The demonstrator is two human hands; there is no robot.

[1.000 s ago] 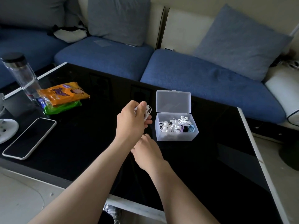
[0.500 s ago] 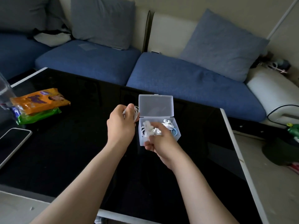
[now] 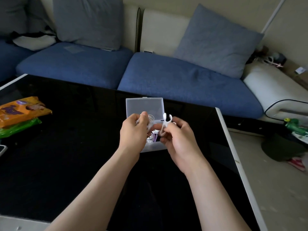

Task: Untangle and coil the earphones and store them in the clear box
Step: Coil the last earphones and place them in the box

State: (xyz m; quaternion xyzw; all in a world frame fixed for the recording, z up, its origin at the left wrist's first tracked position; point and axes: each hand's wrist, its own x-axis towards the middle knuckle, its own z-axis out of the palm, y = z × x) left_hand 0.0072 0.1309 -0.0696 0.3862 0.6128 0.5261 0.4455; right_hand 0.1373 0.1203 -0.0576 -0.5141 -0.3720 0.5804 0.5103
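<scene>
Above the open clear box [image 3: 154, 146] on the black surface [image 3: 66, 155], the left hand [image 3: 133, 132] grips the coiled white earphones [image 3: 150, 120]; the right hand [image 3: 179, 139] pinches their earbud ends [image 3: 166, 120]. Other cables lie inside the box.

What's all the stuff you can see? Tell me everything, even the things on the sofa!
clear box: one, see-through, on the table, lid open
white earphones: one set, white, held above the box
stored earphones: count unclear, white and purple, inside the box
snack packets: two, orange on top of green, table's left side
phone: one, only a corner shows, table's left edge
table: one, black with white rim
sofa: one, blue seats, behind the table
pillows: two in full view, grey-blue, against the sofa back
left hand: grips the coiled cable
right hand: pinches the earbud end
</scene>
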